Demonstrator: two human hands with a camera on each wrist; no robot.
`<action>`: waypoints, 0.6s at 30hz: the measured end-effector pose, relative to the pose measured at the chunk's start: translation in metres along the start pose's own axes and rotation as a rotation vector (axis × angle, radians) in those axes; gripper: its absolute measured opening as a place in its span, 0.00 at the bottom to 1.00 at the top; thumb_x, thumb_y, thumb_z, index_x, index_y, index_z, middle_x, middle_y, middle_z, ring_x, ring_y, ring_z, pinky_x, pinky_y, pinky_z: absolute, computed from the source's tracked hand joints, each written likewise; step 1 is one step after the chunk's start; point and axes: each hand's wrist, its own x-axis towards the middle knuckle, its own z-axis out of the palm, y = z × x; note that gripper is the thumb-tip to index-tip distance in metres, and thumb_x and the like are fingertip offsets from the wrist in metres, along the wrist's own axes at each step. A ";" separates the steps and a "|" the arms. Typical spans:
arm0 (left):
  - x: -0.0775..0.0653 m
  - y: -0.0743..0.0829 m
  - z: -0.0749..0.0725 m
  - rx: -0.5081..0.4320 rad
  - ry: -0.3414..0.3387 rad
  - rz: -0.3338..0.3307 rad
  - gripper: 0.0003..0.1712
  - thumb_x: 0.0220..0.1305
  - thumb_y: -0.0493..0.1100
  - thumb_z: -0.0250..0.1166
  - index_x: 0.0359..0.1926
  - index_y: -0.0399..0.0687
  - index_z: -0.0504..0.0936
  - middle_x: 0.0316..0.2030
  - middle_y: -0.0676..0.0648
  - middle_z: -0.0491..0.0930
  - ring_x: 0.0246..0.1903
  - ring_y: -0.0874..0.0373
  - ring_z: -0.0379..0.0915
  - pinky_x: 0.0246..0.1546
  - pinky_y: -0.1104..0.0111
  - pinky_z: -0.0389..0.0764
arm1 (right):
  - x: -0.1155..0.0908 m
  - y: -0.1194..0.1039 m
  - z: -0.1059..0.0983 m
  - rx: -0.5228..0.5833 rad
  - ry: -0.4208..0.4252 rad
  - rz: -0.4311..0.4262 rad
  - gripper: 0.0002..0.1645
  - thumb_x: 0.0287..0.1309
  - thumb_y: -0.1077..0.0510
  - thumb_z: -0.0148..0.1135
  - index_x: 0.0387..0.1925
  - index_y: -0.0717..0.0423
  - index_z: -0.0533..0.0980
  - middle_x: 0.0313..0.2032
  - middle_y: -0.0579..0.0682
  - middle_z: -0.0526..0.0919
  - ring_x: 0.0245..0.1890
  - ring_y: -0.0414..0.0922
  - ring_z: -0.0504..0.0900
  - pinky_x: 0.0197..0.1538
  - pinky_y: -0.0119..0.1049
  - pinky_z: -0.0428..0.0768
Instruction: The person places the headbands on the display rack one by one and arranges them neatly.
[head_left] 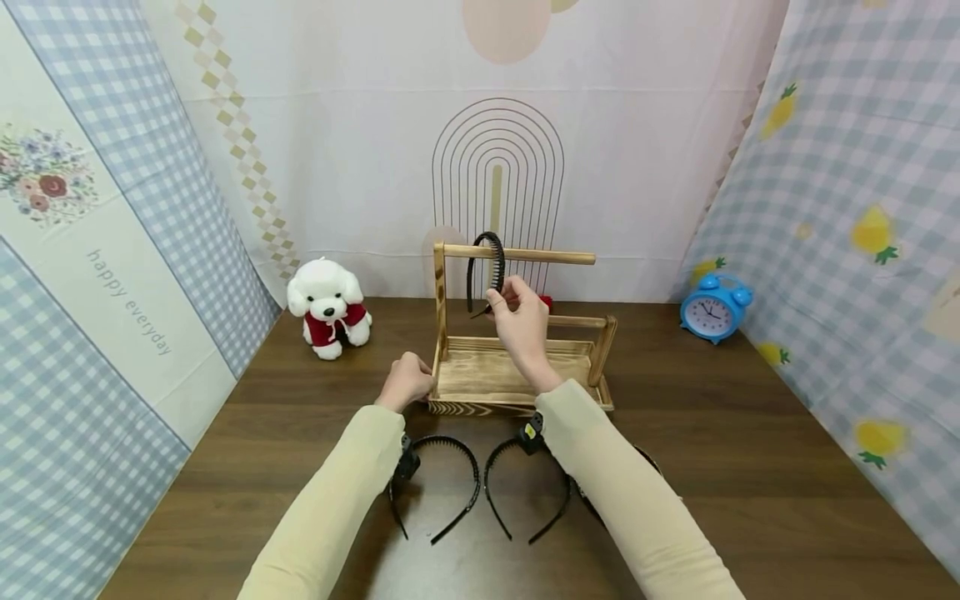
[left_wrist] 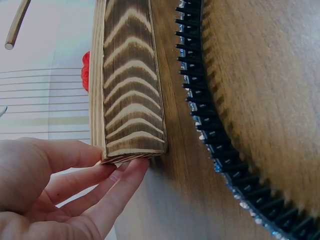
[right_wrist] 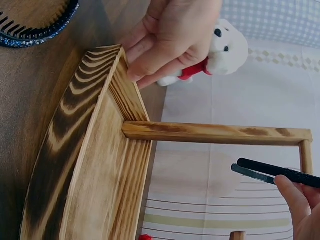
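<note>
My right hand point(head_left: 521, 321) pinches a black toothed headband point(head_left: 498, 258) by its lower ends. The band's arch loops over the upper bar point(head_left: 551, 256) of a wooden rack, near the left post. In the right wrist view, the two tips of the headband point(right_wrist: 255, 171) lie close together beside the thumb. My left hand point(head_left: 407, 381) grips the left end of the rack's tray point(head_left: 480, 408). The left wrist view has its thumb and fingers at the corner of the dark-grained tray wall point(left_wrist: 132, 85).
Two black headbands point(head_left: 477, 475) point(head_left: 487, 487) lie on the table before the rack; another headband point(head_left: 647, 457) is partly hidden under the right sleeve. A white plush dog point(head_left: 324, 304) sits left, a blue alarm clock point(head_left: 715, 308) right. A lower bar point(head_left: 573, 322) spans the rack's right side.
</note>
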 end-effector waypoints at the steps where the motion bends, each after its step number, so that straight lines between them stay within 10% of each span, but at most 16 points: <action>1: 0.000 0.000 0.000 0.003 -0.002 0.001 0.12 0.57 0.30 0.58 0.37 0.30 0.87 0.32 0.36 0.85 0.20 0.56 0.81 0.27 0.66 0.86 | 0.000 0.000 0.001 -0.016 -0.003 0.001 0.10 0.62 0.59 0.64 0.30 0.62 0.74 0.31 0.56 0.81 0.33 0.50 0.83 0.36 0.35 0.87; 18: 0.002 0.001 0.000 0.004 -0.004 -0.022 0.11 0.59 0.31 0.60 0.39 0.30 0.87 0.36 0.34 0.85 0.23 0.52 0.84 0.28 0.65 0.87 | -0.007 0.004 0.017 -0.099 -0.120 0.085 0.09 0.64 0.55 0.63 0.38 0.57 0.76 0.34 0.54 0.83 0.32 0.50 0.85 0.35 0.38 0.85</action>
